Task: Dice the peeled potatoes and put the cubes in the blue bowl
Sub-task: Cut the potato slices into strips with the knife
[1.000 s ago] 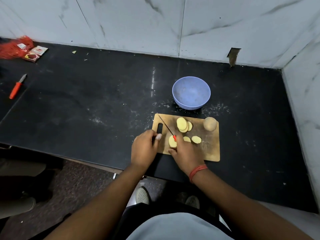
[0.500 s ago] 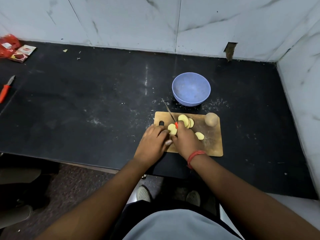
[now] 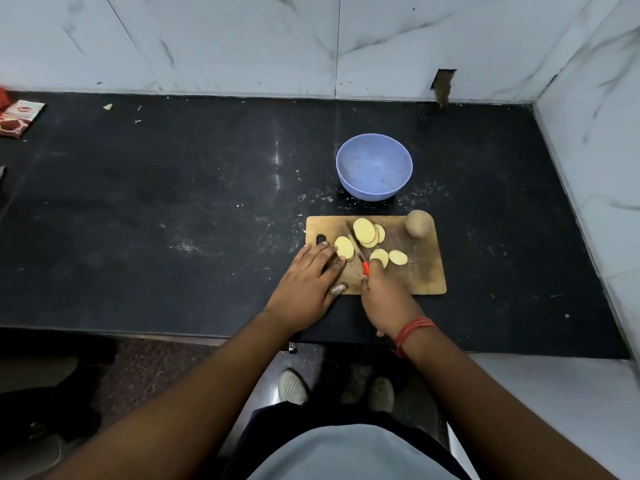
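Note:
A wooden cutting board (image 3: 420, 277) lies on the black counter with several yellow potato slices on it. One slice (image 3: 344, 247) sits at the tips of my left hand (image 3: 308, 284), whose fingers lie straight on the board and touch it. My right hand (image 3: 386, 297) grips the orange handle of a small knife (image 3: 360, 252); its blade points away between that slice and a stack of slices (image 3: 366, 232). Two more slices (image 3: 389, 257) lie to the right. A whole potato (image 3: 419, 222) sits at the board's far right corner. The blue bowl (image 3: 374, 166) stands empty behind the board.
The black counter (image 3: 173, 209) stretches far to the left, with a red packet (image 3: 17, 117) at its far left edge. Marble walls close the back and right side. The counter's front edge runs just below my wrists; my shoes show on the floor.
My left hand's fingers have stretched out flat beside the slice. The knife has dropped from a raised tilt to lie low beside that slice. The camera has shifted slightly.

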`<state>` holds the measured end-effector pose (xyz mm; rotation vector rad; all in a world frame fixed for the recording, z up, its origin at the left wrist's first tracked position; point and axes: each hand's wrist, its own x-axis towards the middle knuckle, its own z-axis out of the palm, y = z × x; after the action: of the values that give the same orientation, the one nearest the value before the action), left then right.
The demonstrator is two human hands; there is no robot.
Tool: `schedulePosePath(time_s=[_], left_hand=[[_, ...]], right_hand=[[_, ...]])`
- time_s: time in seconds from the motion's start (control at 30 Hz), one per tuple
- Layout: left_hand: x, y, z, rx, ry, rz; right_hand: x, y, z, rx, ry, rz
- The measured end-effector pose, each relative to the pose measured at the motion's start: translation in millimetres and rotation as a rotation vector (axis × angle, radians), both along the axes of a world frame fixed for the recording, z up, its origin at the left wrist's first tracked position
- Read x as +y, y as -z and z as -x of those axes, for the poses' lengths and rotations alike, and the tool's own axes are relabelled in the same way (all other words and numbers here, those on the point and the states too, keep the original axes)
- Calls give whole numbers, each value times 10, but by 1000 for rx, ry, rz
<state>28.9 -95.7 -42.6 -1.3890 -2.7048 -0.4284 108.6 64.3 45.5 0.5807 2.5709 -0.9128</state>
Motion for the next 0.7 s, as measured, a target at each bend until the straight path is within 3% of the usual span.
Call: schedulePosePath(time_s=[0.33, 0.6, 0.7], left_hand=[[16, -28, 25, 35, 40, 93], [-21, -38, 166, 69, 152, 117], [-7, -29, 181, 75, 167, 114]], right_hand=[[15, -149, 103, -250, -23, 38], [-191, -146, 371, -587, 451, 111], [-200, -171, 286, -413, 347, 98]])
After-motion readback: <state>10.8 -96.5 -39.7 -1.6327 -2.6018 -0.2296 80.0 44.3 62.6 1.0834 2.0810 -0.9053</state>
